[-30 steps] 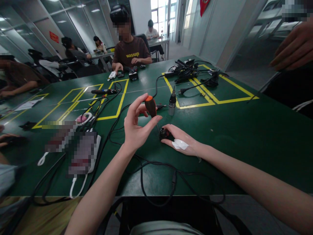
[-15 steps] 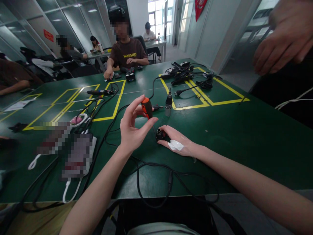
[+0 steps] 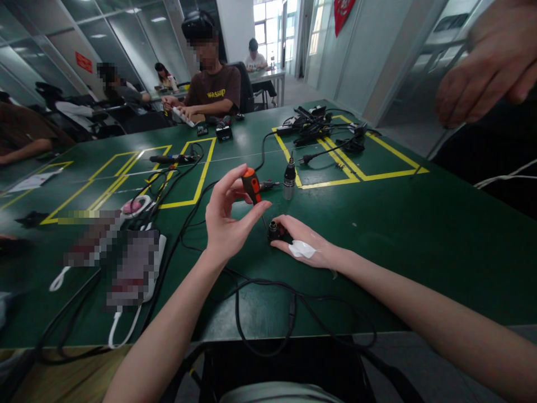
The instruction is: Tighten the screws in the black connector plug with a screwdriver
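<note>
My left hand (image 3: 226, 218) pinches the black and orange handle of a small screwdriver (image 3: 252, 187) between thumb and fingertips, shaft pointing down. The tip meets a small black round connector (image 3: 273, 230) that my right hand (image 3: 304, 243) holds down on the green table (image 3: 419, 235). A white plaster is stuck on the back of my right hand. A black cable (image 3: 260, 291) loops from the connector toward the table's near edge.
A silver plug part (image 3: 288, 181) stands upright just behind the screwdriver. Cables and a white power strip (image 3: 138, 268) lie to the left, more black cables (image 3: 314, 120) at the back right. A person sits across the table; another person's hand (image 3: 486, 67) hovers at top right.
The view has shifted slightly left and closer since a second ago. My hands keep their grip on screwdriver and connector. The person opposite has leaned left, and the hand at top right has moved.
</note>
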`<state>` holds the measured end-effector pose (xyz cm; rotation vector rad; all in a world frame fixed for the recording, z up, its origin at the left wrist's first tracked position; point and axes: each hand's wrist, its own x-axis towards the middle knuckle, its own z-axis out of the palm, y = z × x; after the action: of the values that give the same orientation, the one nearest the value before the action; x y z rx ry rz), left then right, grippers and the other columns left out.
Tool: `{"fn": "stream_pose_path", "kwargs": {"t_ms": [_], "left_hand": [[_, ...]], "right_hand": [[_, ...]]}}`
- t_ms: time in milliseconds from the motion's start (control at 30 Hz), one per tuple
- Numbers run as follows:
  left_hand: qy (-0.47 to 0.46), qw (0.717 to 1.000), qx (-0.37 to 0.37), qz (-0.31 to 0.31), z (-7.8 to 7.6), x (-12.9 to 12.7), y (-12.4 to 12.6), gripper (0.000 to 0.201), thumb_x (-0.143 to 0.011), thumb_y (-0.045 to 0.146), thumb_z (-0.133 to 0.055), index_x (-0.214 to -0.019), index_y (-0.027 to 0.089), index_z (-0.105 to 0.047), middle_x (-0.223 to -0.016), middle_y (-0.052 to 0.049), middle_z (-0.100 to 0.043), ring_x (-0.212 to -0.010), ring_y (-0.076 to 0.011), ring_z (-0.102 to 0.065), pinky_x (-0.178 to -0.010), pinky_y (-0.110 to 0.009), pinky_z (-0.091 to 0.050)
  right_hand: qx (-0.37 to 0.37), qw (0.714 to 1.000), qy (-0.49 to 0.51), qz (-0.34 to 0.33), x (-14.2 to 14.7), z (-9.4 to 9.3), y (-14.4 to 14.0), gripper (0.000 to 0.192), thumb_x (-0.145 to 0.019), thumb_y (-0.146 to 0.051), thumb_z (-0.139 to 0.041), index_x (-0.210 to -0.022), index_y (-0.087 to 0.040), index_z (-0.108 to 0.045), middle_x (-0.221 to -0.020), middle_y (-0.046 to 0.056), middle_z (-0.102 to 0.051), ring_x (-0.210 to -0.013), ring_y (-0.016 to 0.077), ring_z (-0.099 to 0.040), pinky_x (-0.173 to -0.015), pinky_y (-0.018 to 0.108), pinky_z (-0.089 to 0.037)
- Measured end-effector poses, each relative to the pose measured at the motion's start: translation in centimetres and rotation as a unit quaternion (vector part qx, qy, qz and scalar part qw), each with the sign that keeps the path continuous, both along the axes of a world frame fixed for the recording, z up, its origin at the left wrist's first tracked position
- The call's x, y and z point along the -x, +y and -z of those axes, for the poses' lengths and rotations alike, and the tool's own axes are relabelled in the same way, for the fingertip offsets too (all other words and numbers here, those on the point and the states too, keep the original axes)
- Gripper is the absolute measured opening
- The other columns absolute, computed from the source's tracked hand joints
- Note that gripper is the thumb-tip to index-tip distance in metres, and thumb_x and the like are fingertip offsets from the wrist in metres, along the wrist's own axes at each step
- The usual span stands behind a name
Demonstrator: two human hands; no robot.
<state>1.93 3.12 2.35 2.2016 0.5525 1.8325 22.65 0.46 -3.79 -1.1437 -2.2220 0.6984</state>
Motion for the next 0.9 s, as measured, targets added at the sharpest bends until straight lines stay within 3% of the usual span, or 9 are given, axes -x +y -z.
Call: {"fn": "stream_pose_path", "kwargs": {"t_ms": [133, 233, 433, 567, 667, 767, 900], "left_hand": [[0.001, 1.0, 0.015, 0.023, 0.05, -0.11, -0.24, 0.071, -0.095, 0.031, -0.081, -0.157, 0.034, -0.046, -0.135, -0.006, -0.072, -0.095, -0.0138, -0.078, -0.087, -0.025, -0.066], [0.013, 0.999, 0.017, 0.037, -0.06, -0.09, -0.5, 0.063, -0.099, 0.025, -0.074, -0.156, 0.032, -0.047, -0.126, -0.005, -0.075, -0.096, -0.0151, -0.079, -0.091, -0.029, -0.067], [0.012, 1.0, 0.0, 0.011, -0.15, 0.08, 0.01, 0.073, -0.09, 0.031, -0.086, -0.154, 0.033, -0.051, -0.127, -0.005, -0.075, -0.101, -0.0163, -0.077, -0.083, -0.024, -0.064], [0.001, 0.999, 0.02, 0.026, -0.06, -0.07, -0.24, 0.067, -0.094, 0.028, -0.081, -0.154, 0.033, -0.051, -0.136, -0.006, -0.071, -0.096, -0.0137, -0.079, -0.087, -0.024, -0.065], [0.003, 0.998, 0.038, 0.046, -0.1, -0.16, -0.65, 0.065, -0.098, 0.026, -0.076, -0.156, 0.033, -0.048, -0.128, -0.006, -0.076, -0.095, -0.0147, -0.08, -0.091, -0.028, -0.067], [0.008, 0.999, 0.037, 0.035, -0.09, -0.1, -0.64, 0.063, -0.099, 0.029, -0.075, -0.156, 0.031, -0.048, -0.12, -0.005, -0.078, -0.098, -0.0167, -0.08, -0.093, -0.03, -0.067], [0.004, 1.0, 0.02, 0.01, 0.08, 0.01, -0.11, 0.069, -0.092, 0.033, -0.084, -0.154, 0.031, -0.051, -0.132, -0.007, -0.074, -0.104, -0.0171, -0.077, -0.088, -0.026, -0.065]], "right_hand": [[-0.005, 1.0, 0.006, -0.005, -0.09, 0.08, 0.03, 0.029, -0.095, -0.03, -0.072, -0.12, -0.021, -0.061, -0.108, 0.01, -0.07, -0.099, 0.0279, -0.065, -0.093, 0.047, -0.057], [-0.008, 1.0, 0.008, -0.007, -0.12, 0.17, 0.05, 0.029, -0.096, -0.03, -0.073, -0.12, -0.021, -0.061, -0.108, 0.01, -0.07, -0.099, 0.028, -0.065, -0.092, 0.047, -0.057], [-0.01, 1.0, 0.003, -0.002, -0.06, 0.19, 0.03, 0.028, -0.096, -0.028, -0.072, -0.121, -0.021, -0.06, -0.108, 0.009, -0.069, -0.099, 0.0278, -0.066, -0.092, 0.046, -0.058], [-0.006, 1.0, 0.0, -0.004, -0.03, 0.01, -0.04, 0.026, -0.097, -0.028, -0.071, -0.119, -0.021, -0.059, -0.108, 0.01, -0.069, -0.099, 0.0283, -0.066, -0.092, 0.047, -0.058], [-0.005, 1.0, 0.0, -0.001, 0.01, -0.09, -0.12, 0.026, -0.096, -0.028, -0.071, -0.118, -0.022, -0.059, -0.108, 0.01, -0.069, -0.1, 0.0289, -0.066, -0.092, 0.047, -0.058], [-0.003, 1.0, -0.002, 0.002, 0.05, -0.07, -0.13, 0.027, -0.096, -0.028, -0.072, -0.119, -0.021, -0.06, -0.108, 0.011, -0.069, -0.099, 0.0289, -0.066, -0.092, 0.048, -0.057], [-0.005, 1.0, -0.002, 0.004, 0.04, 0.12, -0.01, 0.028, -0.096, -0.028, -0.072, -0.12, -0.02, -0.06, -0.107, 0.01, -0.069, -0.097, 0.0274, -0.066, -0.091, 0.046, -0.057]]}}
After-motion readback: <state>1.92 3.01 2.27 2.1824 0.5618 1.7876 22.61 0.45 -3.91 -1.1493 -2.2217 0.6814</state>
